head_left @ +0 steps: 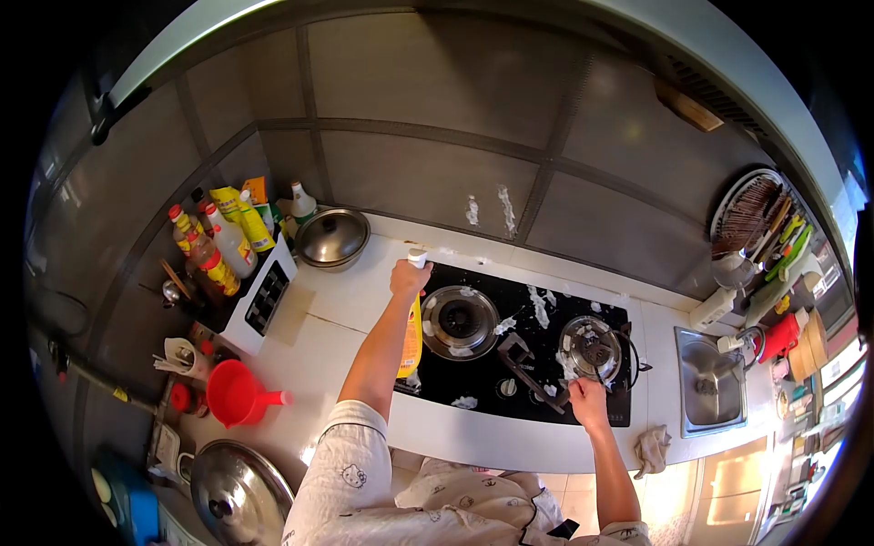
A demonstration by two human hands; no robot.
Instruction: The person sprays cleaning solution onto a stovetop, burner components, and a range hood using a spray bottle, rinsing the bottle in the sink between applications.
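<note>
My left hand (409, 278) is wrapped round the white spray head of a yellow spray bottle (411, 341), which hangs over the left edge of the black gas hob (482, 382). My forearm partly covers the bottle. At the hob's front right, my right hand (588, 403) is closed on a dark metal pan support (533, 375), tilted round the right burner (592, 348). My fingers hide the part gripped. The left burner (459, 323) is without its support. White foam (540, 308) lies in patches over the hob and burners, and foam streaks (507, 211) run down the wall behind.
To the left are a white rack (264, 300) of bottles, a lidded metal pot (333, 238), a red scoop (241, 393) and a large metal lid (238, 496). A cloth (652, 450) hangs at the counter's front edge beside the sink (713, 382). Utensils crowd the right wall.
</note>
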